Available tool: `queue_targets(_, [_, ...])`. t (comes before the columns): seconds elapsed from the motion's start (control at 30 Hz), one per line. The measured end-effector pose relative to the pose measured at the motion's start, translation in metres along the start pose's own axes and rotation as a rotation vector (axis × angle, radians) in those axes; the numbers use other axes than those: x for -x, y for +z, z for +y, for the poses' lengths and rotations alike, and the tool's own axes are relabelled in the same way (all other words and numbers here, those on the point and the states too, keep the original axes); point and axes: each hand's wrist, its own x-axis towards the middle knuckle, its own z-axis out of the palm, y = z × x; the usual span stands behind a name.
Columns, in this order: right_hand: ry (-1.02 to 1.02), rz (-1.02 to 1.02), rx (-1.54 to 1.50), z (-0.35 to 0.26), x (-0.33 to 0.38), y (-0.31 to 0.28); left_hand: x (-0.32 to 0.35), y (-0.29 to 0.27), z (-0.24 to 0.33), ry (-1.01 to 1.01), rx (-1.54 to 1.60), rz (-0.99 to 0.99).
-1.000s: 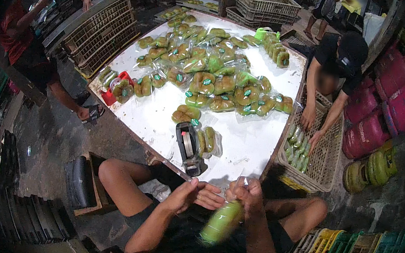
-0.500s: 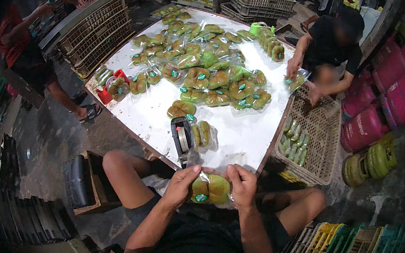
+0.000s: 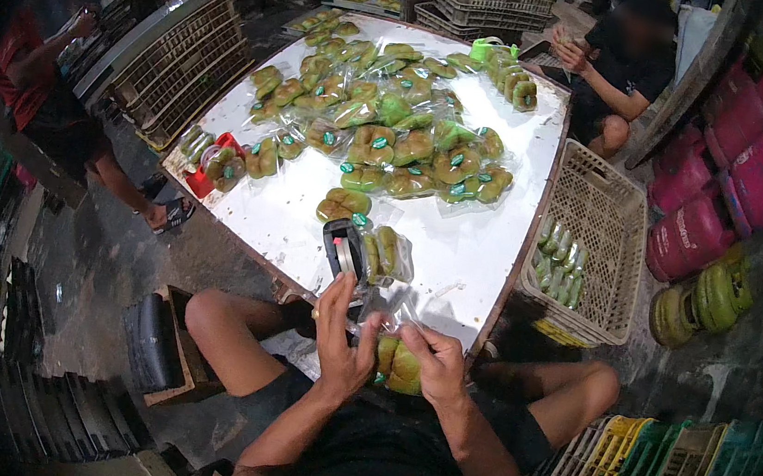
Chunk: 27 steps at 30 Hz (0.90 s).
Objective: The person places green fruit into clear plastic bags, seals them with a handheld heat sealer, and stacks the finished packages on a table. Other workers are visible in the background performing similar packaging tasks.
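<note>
The clear plastic bag of green-yellow cakes sits between both hands at the near edge of the white table, above the lap. Its long axis runs roughly left to right. The left hand closes on the bag's left end, fingers raised toward the black tape dispenser just beyond. The right hand pinches the bag's twisted neck at the upper right.

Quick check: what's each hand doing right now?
Left hand: closed on the clear plastic bag of green-yellow cakes.
Right hand: also closed on that bag, pinching its top.
</note>
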Motion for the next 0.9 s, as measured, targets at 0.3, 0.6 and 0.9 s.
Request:
queue_targets(0.3, [-0.249,0.079,0.230,0.003,-0.006,-0.014,-0.009,-0.024,-0.010,-0.374,0.262,-0.781])
queue_targets(0.6, [-0.415,-0.009,0.696,-0.011,-0.002,0.000,0.013,-0.031,-0.017,-0.351,0.331,-0.447])
queue_targets(0.9, [-0.247,0.188,0.565,0.016,-0.007,0.027,0.024,-0.026,-0.040,-0.393,0.210,-0.308])
